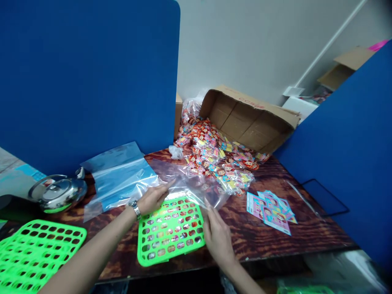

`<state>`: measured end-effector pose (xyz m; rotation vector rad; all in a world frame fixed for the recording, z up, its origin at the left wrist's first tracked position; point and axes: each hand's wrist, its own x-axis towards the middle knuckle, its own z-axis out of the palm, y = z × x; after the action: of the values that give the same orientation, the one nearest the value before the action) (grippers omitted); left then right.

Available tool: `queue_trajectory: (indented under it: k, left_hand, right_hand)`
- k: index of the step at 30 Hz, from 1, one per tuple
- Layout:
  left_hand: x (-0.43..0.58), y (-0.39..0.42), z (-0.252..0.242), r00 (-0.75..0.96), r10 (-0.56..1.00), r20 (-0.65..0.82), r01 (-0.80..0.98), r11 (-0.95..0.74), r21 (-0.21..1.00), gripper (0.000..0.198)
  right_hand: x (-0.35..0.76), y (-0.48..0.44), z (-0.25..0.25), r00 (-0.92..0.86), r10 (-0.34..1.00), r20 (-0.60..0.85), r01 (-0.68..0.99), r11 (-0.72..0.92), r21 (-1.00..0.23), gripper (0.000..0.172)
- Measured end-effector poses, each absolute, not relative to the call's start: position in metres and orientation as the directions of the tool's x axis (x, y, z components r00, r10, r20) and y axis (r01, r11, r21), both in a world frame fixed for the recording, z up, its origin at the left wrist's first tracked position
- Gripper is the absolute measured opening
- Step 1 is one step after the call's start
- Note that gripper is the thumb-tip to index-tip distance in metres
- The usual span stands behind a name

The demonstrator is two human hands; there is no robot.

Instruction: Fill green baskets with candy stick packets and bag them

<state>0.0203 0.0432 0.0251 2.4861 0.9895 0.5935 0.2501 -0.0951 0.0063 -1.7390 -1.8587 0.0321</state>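
Observation:
A bright green plastic basket with oval holes (171,234) lies on the dark wood-grain table, and colourful printed bits show through its holes. A clear plastic bag (196,190) stretches over its far edge. My left hand (154,198), with a metal watch at the wrist, has its fingers closed on the bag's left side. On the other side, my right hand (217,234) grips the bag's near right edge, beside the basket's right corner. Just beyond the bag spreads a heap of small wrapped packets (219,163) printed with cartoon figures.
A cardboard box (248,118) lies on its side behind the heap. Flat clear bags (116,175) lie left of centre, near a steel kettle (59,192). Another green basket (39,253) stands at lower left. Printed cards (272,210) lie at right. Blue partitions (88,73) flank the table.

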Motion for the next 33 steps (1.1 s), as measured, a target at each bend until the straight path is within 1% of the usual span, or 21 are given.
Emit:
queue_trajectory:
  k: [3,5,7,8,9,10,11,12,14,16,17,20,24,26,27,29,30,31,33]
  left_hand:
    - [0.018,0.040,0.022,0.620,0.762,0.186,0.569,-0.601,0.562,0.048]
    - [0.014,0.031,0.022,0.554,0.816,0.164,0.612,-0.533,0.584,0.049]
    - [0.010,0.011,0.018,0.419,0.897,0.142,0.677,-0.412,0.610,0.051]
    - [0.010,-0.003,0.014,0.326,0.937,0.127,0.706,-0.330,0.627,0.052]
    - [0.011,-0.019,0.010,0.189,0.977,0.098,0.719,-0.205,0.664,0.053]
    - [0.013,-0.036,0.005,0.052,0.996,0.066,0.709,-0.083,0.701,0.055]
    - [0.017,-0.053,0.000,-0.017,0.999,0.046,0.676,-0.022,0.737,0.057]
    - [0.020,-0.068,-0.004,-0.046,0.998,0.035,0.627,0.001,0.779,0.058]
    - [0.025,-0.089,-0.009,-0.044,0.999,-0.015,0.553,0.037,0.832,0.057]
    - [0.023,-0.093,-0.006,-0.042,0.999,-0.021,0.568,0.041,0.822,0.054]
    - [0.020,-0.089,-0.001,-0.054,0.998,0.009,0.605,0.026,0.796,0.052]
    - [0.006,-0.064,0.021,-0.090,0.976,0.197,0.721,-0.072,0.689,0.048]
    - [0.002,-0.025,0.053,-0.050,0.903,0.428,0.780,-0.232,0.581,0.048]
    - [0.007,-0.013,0.055,-0.051,0.841,0.538,0.817,-0.275,0.507,0.050]
    - [0.010,-0.009,0.051,-0.055,0.821,0.569,0.835,-0.275,0.476,0.051]
    - [0.013,-0.005,0.031,-0.053,0.830,0.556,0.861,-0.244,0.446,0.052]
    - [0.014,-0.004,0.018,-0.044,0.858,0.513,0.868,-0.221,0.444,0.051]
    - [0.013,-0.004,0.004,-0.031,0.889,0.457,0.869,-0.202,0.452,0.051]
    - [0.011,-0.007,-0.023,-0.026,0.918,0.395,0.867,-0.176,0.467,0.049]
  right_hand:
    - [0.238,-0.102,-0.009,0.109,0.918,0.380,0.844,0.116,-0.523,0.058]
    - [0.239,-0.088,-0.007,0.090,0.924,0.372,0.817,0.145,-0.558,0.058]
    - [0.246,-0.061,0.001,-0.022,0.934,0.357,0.789,0.235,-0.568,0.058]
    - [0.250,-0.044,0.005,-0.114,0.934,0.339,0.768,0.299,-0.567,0.058]
    - [0.252,-0.027,0.009,-0.212,0.922,0.324,0.737,0.368,-0.566,0.058]
    - [0.253,-0.009,0.012,-0.308,0.899,0.311,0.699,0.436,-0.567,0.058]
    - [0.252,0.007,0.015,-0.391,0.868,0.306,0.661,0.496,-0.564,0.057]
    - [0.249,0.021,0.016,-0.456,0.836,0.306,0.626,0.545,-0.557,0.056]
    - [0.240,0.040,0.017,-0.542,0.782,0.309,0.574,0.613,-0.544,0.055]
    - [0.230,0.047,0.017,-0.567,0.755,0.330,0.548,0.645,-0.534,0.055]
    - [0.227,0.048,0.017,-0.560,0.753,0.344,0.549,0.649,-0.527,0.054]
    - [0.228,0.045,0.026,-0.493,0.786,0.372,0.623,0.618,-0.480,0.054]
    - [0.241,0.046,0.053,-0.342,0.820,0.458,0.769,0.525,-0.365,0.053]
    - [0.247,0.047,0.060,-0.297,0.812,0.502,0.813,0.491,-0.312,0.051]
    - [0.249,0.048,0.059,-0.290,0.814,0.504,0.831,0.475,-0.290,0.050]
    - [0.251,0.050,0.046,-0.291,0.841,0.456,0.862,0.438,-0.258,0.049]
    - [0.251,0.050,0.036,-0.294,0.866,0.405,0.875,0.414,-0.251,0.049]
    - [0.250,0.051,0.025,-0.296,0.893,0.338,0.887,0.388,-0.249,0.049]
    - [0.249,0.052,0.003,-0.306,0.937,0.172,0.900,0.343,-0.268,0.053]
